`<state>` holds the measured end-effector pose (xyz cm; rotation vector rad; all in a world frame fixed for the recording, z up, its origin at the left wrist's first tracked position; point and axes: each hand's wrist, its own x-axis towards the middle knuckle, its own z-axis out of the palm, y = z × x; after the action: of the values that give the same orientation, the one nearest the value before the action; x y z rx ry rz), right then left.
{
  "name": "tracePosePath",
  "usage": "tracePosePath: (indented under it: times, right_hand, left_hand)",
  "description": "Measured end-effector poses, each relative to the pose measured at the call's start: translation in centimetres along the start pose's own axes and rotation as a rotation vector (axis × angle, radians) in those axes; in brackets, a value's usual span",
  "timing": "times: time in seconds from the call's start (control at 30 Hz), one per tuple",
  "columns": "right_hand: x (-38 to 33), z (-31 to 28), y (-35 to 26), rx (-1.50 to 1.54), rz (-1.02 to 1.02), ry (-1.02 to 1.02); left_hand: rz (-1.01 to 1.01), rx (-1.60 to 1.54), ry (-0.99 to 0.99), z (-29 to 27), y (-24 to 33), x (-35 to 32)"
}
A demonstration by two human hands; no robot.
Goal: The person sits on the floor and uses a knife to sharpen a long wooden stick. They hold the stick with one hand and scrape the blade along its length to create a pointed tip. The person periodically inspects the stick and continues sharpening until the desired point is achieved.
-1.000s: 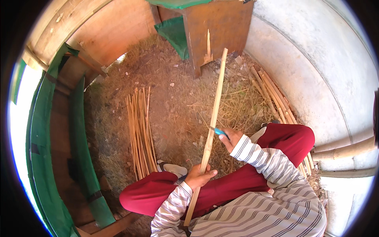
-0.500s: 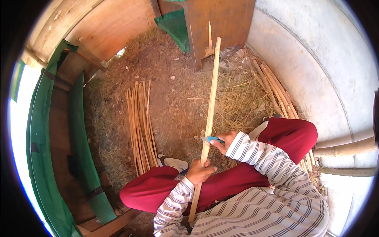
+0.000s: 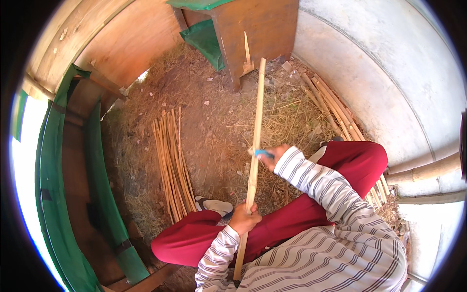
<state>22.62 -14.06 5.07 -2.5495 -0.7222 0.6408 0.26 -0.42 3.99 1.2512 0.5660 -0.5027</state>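
Observation:
A long pale bamboo stick (image 3: 256,126) runs from my lap out toward a wooden stand. My left hand (image 3: 244,217) is closed around its lower part, just above my red trousers (image 3: 311,214). My right hand (image 3: 275,155) grips a small tool with a blue handle (image 3: 263,154) and presses it against the stick's side about halfway up. Both sleeves are striped grey and white.
A bundle of thin sticks (image 3: 171,165) lies on the straw-covered ground at my left. More sticks (image 3: 335,109) lean along the white curved wall at right. A brown wooden stand (image 3: 255,34) with green cloth is ahead; a green-painted bench (image 3: 99,194) runs at left.
My right hand with the blue-handled tool has slid a little up along the stick. The left hand keeps its grip low on the stick, whose far tip has shifted slightly left.

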Motion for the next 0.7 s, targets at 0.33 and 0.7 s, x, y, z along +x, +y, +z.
tracePosePath:
  times: [0.33,0.7]
  right_hand:
    - [4.8,-1.5,2.3,0.048,0.095,-0.036]
    - [6.9,-2.3,2.4,0.082,0.169,-0.001]
  left_hand:
    - [0.065,0.252,0.035,-0.6,-0.2,-1.9]
    - [0.096,0.387,0.136,-1.2,-2.1,-4.3]
